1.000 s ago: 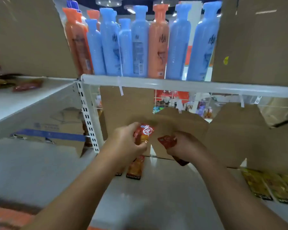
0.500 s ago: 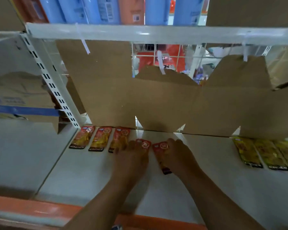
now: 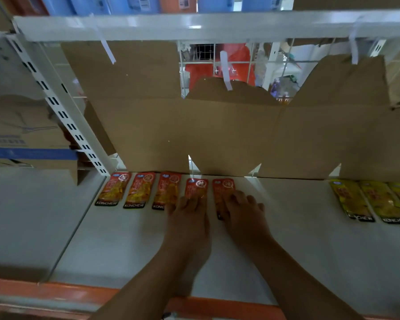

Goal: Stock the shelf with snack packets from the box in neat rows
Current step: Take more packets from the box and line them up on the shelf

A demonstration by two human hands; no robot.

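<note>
Several orange-red snack packets lie flat in a row at the back of the white shelf [image 3: 129, 245]. Three of them lie untouched at the left [image 3: 139, 189]. My left hand [image 3: 187, 215] lies flat with straight fingers pressing on the fourth packet [image 3: 196, 187]. Beside it, my right hand [image 3: 245, 212] presses flat on the fifth packet [image 3: 222, 190], covering its lower right part. Both packets rest on the shelf. The box is not in view.
Yellow snack packets [image 3: 374, 199] lie in a row at the right. Brown cardboard sheets [image 3: 217, 132] stand against the back of the shelf. A white upper shelf rail [image 3: 194, 25] crosses above. An orange shelf edge [image 3: 56, 291] runs along the front.
One second ago both hands held packets up in the air. They came down, laid the two packets beside the row, and the fingers now lie flat on them.
</note>
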